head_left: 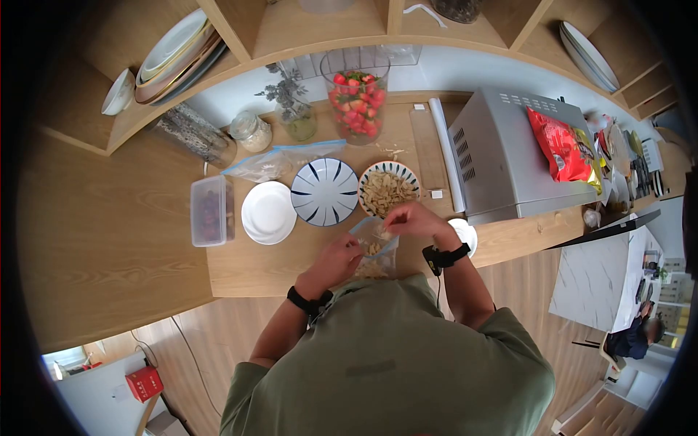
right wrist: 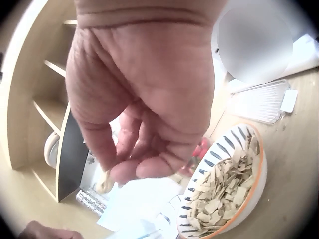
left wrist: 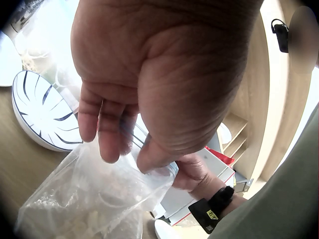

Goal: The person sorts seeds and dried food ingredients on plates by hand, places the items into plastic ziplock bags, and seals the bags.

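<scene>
My left hand (head_left: 337, 261) pinches the rim of a clear zip bag (left wrist: 107, 186) between thumb and fingers. Pale dried slices lie in the bottom of this bag, and its mouth gapes towards my right hand (head_left: 414, 220). That hand pinches a pale dried slice (right wrist: 104, 182) at its fingertips, over the bag's mouth in the head view. Just beyond stands a patterned bowl (right wrist: 260, 167) with an orange rim, heaped with dried slices (right wrist: 222, 194). To its left sits a white bowl (head_left: 324, 192) with dark blue stripes.
A white plate (head_left: 269, 213) and a lidded plastic box (head_left: 209, 211) stand at the left. Behind are another zip bag (head_left: 265, 166), jars and a tall clear container of strawberries (head_left: 358, 105). A grey appliance (head_left: 509, 156) with a red packet (head_left: 560, 149) on top bounds the right side.
</scene>
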`<state>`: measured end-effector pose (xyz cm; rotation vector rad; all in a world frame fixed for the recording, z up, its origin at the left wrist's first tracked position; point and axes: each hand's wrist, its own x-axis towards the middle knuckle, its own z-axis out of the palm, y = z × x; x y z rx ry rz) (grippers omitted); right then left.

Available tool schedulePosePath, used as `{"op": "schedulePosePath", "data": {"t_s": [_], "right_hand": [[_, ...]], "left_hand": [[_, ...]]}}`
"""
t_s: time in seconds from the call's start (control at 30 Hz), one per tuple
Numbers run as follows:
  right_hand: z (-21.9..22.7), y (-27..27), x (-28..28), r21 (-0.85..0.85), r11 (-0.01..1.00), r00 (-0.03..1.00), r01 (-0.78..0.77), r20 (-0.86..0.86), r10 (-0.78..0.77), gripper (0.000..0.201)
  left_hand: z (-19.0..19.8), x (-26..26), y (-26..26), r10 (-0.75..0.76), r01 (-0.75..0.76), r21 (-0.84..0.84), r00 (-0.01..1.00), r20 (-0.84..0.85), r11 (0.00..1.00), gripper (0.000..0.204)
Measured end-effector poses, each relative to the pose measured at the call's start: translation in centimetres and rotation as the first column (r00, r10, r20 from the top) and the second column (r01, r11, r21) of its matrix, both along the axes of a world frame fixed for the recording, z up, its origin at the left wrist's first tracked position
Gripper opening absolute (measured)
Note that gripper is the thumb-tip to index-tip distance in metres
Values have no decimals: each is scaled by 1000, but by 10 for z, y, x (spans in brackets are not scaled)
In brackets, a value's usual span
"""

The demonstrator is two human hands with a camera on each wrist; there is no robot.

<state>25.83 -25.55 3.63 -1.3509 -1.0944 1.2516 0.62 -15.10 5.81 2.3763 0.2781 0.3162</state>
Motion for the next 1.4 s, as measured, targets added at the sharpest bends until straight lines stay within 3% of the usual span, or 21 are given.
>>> {"op": "schedulePosePath", "data": {"t_s": [0.07, 0.1, 0.17, 0.3, 0.37, 0.4, 0.47, 0.6, 0.67, 0.8, 0.87, 1.0, 1.1, 1.17, 1.2, 1.27, 1.3, 1.37, 1.4], "right_hand": [[17, 4, -16, -68, 984, 912, -163, 370, 177, 10], [11, 5, -23, -67, 984, 912, -163, 371, 176, 10], [4, 9, -38, -3, 984, 776, -176, 615, 141, 12], [15, 12, -47, -119, 950, 821, -288, 480, 309, 14], [10, 15, -46, 0, 992, 888, -126, 447, 113, 13], [9, 18, -43, 1, 991, 886, -131, 449, 116, 13], [5, 21, -32, -14, 996, 947, 84, 312, -76, 13], [-29, 29, -1, 13, 976, 883, 216, 424, -201, 23], [-43, 35, 11, 208, 894, 492, 398, 774, -399, 29], [-73, 43, 16, 143, 890, 431, 433, 834, -344, 28], [-88, 50, 15, 56, 917, 431, 395, 870, -239, 22], [-86, 51, 11, 77, 904, 413, 421, 871, -266, 15], [-86, 46, 18, 123, 929, 432, 350, 859, -276, 11], [-86, 41, 21, 331, 862, 535, 383, 682, -499, 9], [-87, 38, 21, 328, 862, 533, 386, 683, -499, 9], [-89, 32, 23, 222, 806, 657, 548, 482, -579, 7], [-92, 31, 24, 219, 806, 656, 550, 484, -579, 7], [-94, 29, 25, 82, 721, 702, 688, 178, -690, 6], [-92, 26, 27, 79, 720, 701, 689, 180, -690, 6]], "left_hand": [[1, 1, 0, -1, 1, -2, 1000, 4, 1000, 11], [2, 1, 0, -4, 4, 1, 1000, -5, 1000, 11], [3, 1, 0, -5, 5, 5, 1000, -14, 1000, 11], [3, -1, 1, -2, 2, 0, 1000, -2, 1000, 10], [3, -4, 1, 4, -4, 10, 1000, 7, 1000, 10], [4, -4, 1, 16, -16, 1, 1000, 0, 1000, 10], [5, -6, 2, 31, -31, -8, 1000, -4, 999, 10], [5, -7, 3, 31, -31, -2, 999, 12, 1000, 10], [5, -8, 2, 35, -35, -3, 999, 21, 999, 10], [4, -9, 1, 30, -30, 19, 999, -14, 999, 11], [4, -9, 1, 30, -29, 26, 999, -29, 999, 11], [7, -10, 3, 44, -43, 14, 998, -37, 999, 11], [4, -11, 4, 41, -41, 3, 999, -14, 999, 11], [2, -11, 3, 31, -31, -11, 1000, -3, 999, 11], [2, -10, 3, 33, -33, -7, 999, -5, 999, 11], [2, -8, 4, 33, -33, -6, 999, -8, 999, 11], [2, -7, 4, 25, -25, 2, 1000, -12, 1000, 11], [1, -5, 4, 15, -15, 7, 1000, -17, 1000, 11], [0, -5, 4, 13, -12, 6, 1000, -12, 1000, 12]]}}
